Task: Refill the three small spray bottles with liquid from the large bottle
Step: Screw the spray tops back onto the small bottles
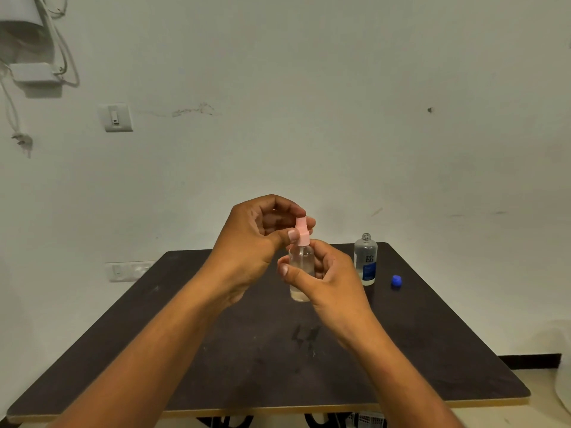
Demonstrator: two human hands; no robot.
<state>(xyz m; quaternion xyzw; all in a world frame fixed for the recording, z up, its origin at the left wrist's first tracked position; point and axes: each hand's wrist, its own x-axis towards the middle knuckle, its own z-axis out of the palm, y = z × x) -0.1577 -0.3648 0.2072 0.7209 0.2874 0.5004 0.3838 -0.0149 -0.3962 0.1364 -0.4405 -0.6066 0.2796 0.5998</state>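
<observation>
A small clear spray bottle [300, 267] is held upright above the dark table [417, 350]. My right hand [327, 279] grips its body from the right. My left hand [256, 242] pinches the pink spray head [301, 231] on the bottle's neck, fingers curled over the top. The bottle holds clear liquid. The large bottle [366, 259], clear with a blue label, stands open at the table's far right. Its blue cap [396, 281] lies on the table just to the right of it. No other small spray bottles are in view.
The table's pale front edge [309, 410] runs across the bottom of the view. A plain wall rises behind it with a switch plate [115, 118] and hanging cables [61, 50] at the upper left. A wet smear [304, 335] marks the table's middle.
</observation>
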